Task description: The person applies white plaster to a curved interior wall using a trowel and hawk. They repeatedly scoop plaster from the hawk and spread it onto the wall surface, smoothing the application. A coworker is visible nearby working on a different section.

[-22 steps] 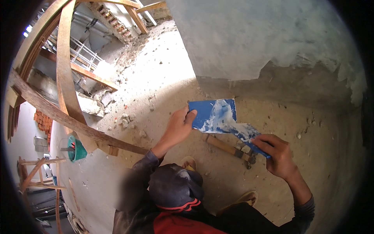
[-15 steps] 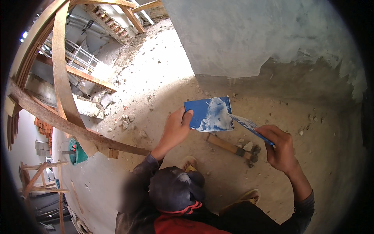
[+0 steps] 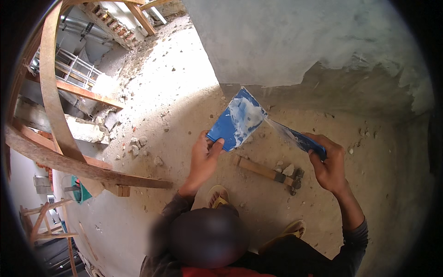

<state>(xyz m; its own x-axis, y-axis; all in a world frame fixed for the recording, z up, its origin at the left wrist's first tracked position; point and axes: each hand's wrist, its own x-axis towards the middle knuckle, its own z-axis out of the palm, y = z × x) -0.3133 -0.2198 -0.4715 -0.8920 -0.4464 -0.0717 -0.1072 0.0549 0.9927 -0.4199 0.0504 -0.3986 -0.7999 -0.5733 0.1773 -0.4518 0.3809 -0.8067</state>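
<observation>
My left hand [image 3: 204, 159] grips the lower left corner of a flat blue plate [image 3: 224, 127], thumb on top. White paste [image 3: 247, 117] is smeared over much of the plate's face, which slants up to the right. A putty knife [image 3: 295, 136] with a blue handle is closed in my right hand [image 3: 330, 161]. Its whitened blade points up and left, with the tip at the plate's right corner. Both tools are held above the floor, in front of the wall's lower edge.
A hammer [image 3: 263, 171] with a wooden handle lies on the dusty floor among stone bits. Ahead stands a partly plastered grey wall [image 3: 258, 41]. Wooden beams [image 3: 92, 171] cross on the left, with a green bucket [image 3: 82, 190] beyond them. Rubble lines the floor's left side.
The blue plate has tilted, its far end swinging up. My right hand has turned the putty knife, and its blade tip has shifted up and left along with the plate.
</observation>
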